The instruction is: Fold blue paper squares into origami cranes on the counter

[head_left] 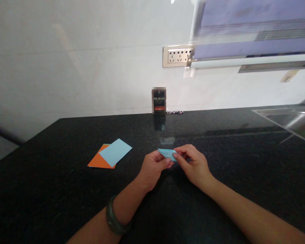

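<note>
A small folded piece of light blue paper (167, 154) is pinched between both my hands just above the black countertop (66, 203). My left hand (154, 167) grips its near left side with curled fingers. My right hand (193, 164) pinches its right end between thumb and fingers. A dark band sits on my left wrist (115, 217).
To the left lie a light blue sheet (115, 151) overlapping an orange sheet (98, 161). A small dark object (159, 100) stands against the white tiled wall. A wall socket strip (178, 56) is above it. A steel sink (292, 120) is at the right.
</note>
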The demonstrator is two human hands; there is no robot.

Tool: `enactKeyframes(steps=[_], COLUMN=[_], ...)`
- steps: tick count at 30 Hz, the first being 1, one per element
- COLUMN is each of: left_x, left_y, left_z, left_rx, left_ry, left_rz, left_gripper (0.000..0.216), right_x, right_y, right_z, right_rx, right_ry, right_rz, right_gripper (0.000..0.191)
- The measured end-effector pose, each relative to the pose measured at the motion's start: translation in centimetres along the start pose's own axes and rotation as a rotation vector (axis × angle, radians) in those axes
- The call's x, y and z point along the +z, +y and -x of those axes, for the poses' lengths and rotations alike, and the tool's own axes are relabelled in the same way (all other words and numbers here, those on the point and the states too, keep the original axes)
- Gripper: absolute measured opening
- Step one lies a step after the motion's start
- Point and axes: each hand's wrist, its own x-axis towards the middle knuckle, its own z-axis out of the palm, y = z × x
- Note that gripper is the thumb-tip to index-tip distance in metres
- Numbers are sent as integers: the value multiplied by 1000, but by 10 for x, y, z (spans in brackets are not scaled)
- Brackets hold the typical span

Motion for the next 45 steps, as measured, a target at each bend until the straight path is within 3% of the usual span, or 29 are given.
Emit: enactKeyframes(steps=[6, 12, 20, 23, 26, 28, 30, 36, 45], left_x=[0, 1, 2, -1, -7, -10, -12, -12, -14], left_y=[3, 7, 6, 6, 9, 11, 13, 14, 10], left_z=[0, 1, 1, 0, -2, -2, -2, -2, -2], left_rx=[48, 141, 58, 5, -55, -95, -137, -167, -126], left_ry=[87, 176, 83, 134, 91, 27, -12, -5, 64], left_rz=[-56, -293, -141, -81, -102, -121, -128, -109, 11], left_gripper=[22, 18, 22, 24, 25, 24, 24, 23, 25], right_x=[1, 2, 7, 6, 0, -5, -8, -11, -12], right_y=[-3, -7, -8, -6, -3, -1, 2, 6, 5], right_z=[-2, -4, 0, 1, 0, -1, -3, -4, -3], right_rx=[346, 405, 593, 438, 67, -197, -348, -496, -529], right_ry=[-79, -157, -202, -224, -138, -209, -269, -300, -313], right_rz=[-233, -409, -638, -452, -166, -51, 44, 230, 331], right_gripper=[16, 17, 22, 18, 9, 11, 16, 21, 25])
